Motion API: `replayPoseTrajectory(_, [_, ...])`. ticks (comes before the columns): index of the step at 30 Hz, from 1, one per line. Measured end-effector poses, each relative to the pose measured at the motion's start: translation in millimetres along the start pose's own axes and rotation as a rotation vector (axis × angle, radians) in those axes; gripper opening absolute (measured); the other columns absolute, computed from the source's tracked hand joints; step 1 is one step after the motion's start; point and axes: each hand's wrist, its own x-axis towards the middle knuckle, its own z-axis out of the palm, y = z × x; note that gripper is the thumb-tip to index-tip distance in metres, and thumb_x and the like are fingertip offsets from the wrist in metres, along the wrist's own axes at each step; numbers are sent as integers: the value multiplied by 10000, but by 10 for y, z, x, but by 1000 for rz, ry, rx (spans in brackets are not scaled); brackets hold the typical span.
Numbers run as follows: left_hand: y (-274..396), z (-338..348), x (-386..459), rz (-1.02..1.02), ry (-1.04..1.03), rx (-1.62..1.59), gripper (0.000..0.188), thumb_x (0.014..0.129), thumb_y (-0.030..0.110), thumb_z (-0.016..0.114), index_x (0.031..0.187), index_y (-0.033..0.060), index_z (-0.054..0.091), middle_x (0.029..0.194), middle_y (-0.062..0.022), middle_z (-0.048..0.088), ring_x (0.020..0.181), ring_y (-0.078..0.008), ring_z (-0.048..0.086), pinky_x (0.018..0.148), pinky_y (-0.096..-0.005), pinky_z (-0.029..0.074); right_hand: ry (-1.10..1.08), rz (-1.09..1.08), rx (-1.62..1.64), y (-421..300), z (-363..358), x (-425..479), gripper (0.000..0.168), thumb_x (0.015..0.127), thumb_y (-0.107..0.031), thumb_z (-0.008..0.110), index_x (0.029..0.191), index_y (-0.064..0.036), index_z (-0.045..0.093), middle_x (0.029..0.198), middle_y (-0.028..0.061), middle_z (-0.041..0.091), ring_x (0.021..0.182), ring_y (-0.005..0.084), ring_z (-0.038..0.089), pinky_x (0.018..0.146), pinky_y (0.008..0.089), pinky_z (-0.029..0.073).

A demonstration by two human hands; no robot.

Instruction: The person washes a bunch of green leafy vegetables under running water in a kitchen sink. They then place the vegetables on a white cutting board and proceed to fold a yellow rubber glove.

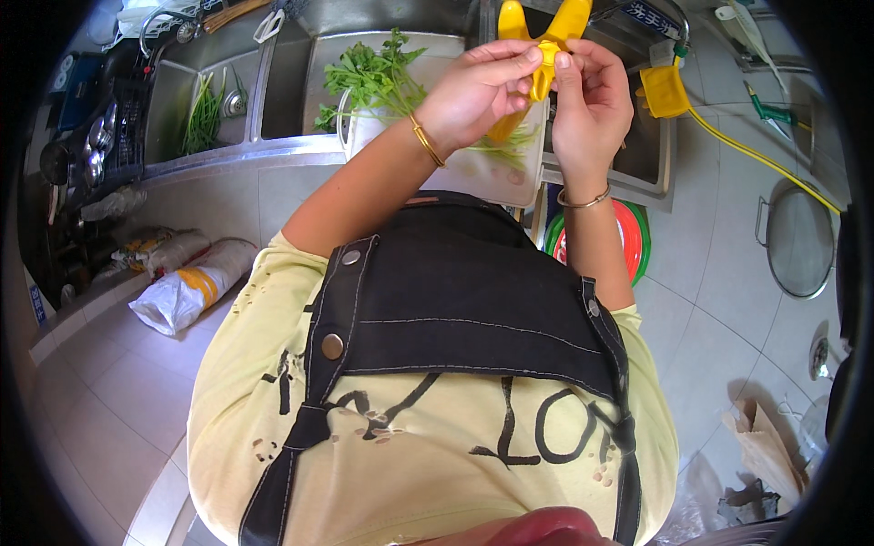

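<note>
Both hands pinch a yellow rubber glove [544, 58] in front of me, above the sink's front edge. My left hand [488, 89] grips it between thumb and fingers from the left. From the right, the thumb and fingers of my right hand [590, 102] hold the same glove. Some of its fingers spread out beyond my hands. Beneath them lies a white cutting board [457, 174] with cut green stalks [509, 151] on it. Leafy green stems [372, 72], which look like celery, rest over a white container [365, 126] left of my hands.
Scallions [205, 112] lie in the left sink basin [167, 99]. Another yellow glove [666, 92] hangs by the right tap, near a yellow hose [758, 153]. Red and green basins [638, 239] stand below the counter. A round strainer [800, 239] is at the right.
</note>
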Motion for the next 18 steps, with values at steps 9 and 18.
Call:
replayPoseTrajectory(9, [111,-58,-54,22,63,163,173,880,154,601,1019,52,609,832,26,594,720,-49,520,654,-205,423,-115,-86,-278,-113,-94,116,125,812,-103,679,855,10,647,745,36,616,652,72,575,613,202,462])
replayPoseTrajectory(18, [21,-67,-23,250,186,1047,301,785,200,731,989,28,591,854,-34,645,788,-96,619,692,-228,495,-113,96,66,-186,-142,254,150,839,-104,662,879,38,634,784,31,640,674,66,584,633,207,489])
